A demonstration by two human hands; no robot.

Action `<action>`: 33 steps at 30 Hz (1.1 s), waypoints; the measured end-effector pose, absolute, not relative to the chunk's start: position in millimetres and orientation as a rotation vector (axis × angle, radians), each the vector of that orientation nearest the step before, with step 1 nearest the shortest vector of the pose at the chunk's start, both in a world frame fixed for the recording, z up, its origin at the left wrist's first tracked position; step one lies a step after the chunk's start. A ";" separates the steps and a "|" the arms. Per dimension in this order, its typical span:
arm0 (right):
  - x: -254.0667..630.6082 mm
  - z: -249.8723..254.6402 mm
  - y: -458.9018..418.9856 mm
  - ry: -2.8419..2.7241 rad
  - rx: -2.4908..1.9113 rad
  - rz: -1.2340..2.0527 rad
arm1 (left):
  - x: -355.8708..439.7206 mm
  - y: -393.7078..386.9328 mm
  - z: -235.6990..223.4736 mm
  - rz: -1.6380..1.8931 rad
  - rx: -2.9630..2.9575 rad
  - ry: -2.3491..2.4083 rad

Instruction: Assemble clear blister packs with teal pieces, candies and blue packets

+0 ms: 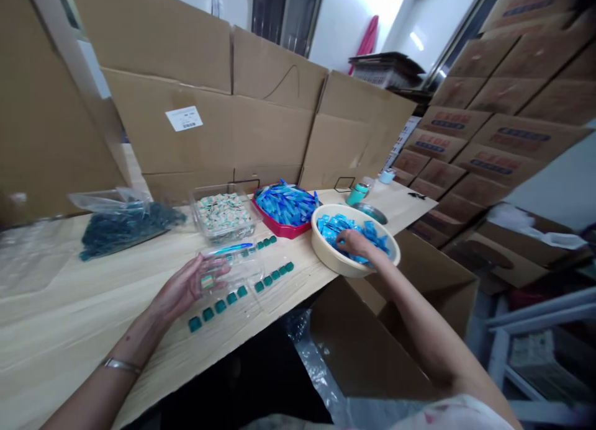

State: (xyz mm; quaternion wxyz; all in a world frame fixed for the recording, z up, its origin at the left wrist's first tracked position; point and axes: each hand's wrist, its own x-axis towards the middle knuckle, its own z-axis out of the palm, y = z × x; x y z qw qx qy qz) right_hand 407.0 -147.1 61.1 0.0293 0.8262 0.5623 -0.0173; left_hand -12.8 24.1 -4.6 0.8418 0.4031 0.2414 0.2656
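My left hand (186,287) is closed at the left end of a clear plastic case (246,270), just above the table. A slim blue pen-shaped piece (233,249) lies along the case's far side, and a small cream-and-teal block (207,282) is by my fingers. My right hand (352,241) reaches into a cream basin (333,260) of shiny blue packets (375,234). Its fingers are curled down among the packets, and what they grip is hidden. Small dark teal blocks (220,306) stand in rows around the case, seemingly in other clear cases.
Behind stand a clear tub (223,231) of small cream-and-teal blocks and a red tray (291,231) heaped with blue pen-shaped pieces. A bag of dark teal pieces (125,228) lies left. Cardboard (274,132) walls the table's back. An open carton (433,281) stands below the basin.
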 end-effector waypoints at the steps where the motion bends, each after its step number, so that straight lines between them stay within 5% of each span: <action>1: 408.1 60.8 -149.0 1.744 2.584 0.015 | -12.9 23.4 -4.2 0.566 0.846 0.499; 7: 384.3 86.9 -149.3 2.096 3.131 0.448 | -11.8 21.6 -3.3 0.582 0.802 0.472; 10: 325.2 102.5 -133.1 2.595 3.001 0.110 | -11.3 21.4 -3.8 0.580 0.796 0.449; 13: 257.6 101.1 -105.0 2.925 2.474 -0.445 | -10.7 21.4 -3.7 0.577 0.795 0.438; 16: 214.5 85.4 -73.3 3.100 1.966 -0.636 | -10.4 21.4 -3.9 0.578 0.799 0.429; 21: 199.6 65.9 -45.8 3.141 1.608 -0.302 | -10.4 20.6 -6.9 0.617 0.789 0.407; 26: 205.4 76.9 -65.6 3.153 2.029 0.137 | -16.0 25.6 0.6 0.651 0.769 0.421; 29: 204.7 80.7 -92.5 3.103 2.260 0.091 | -27.4 34.0 14.8 0.758 0.785 0.471; 33: 185.1 52.1 -130.8 3.143 1.872 -0.205 | -53.6 33.5 38.5 0.929 0.805 0.529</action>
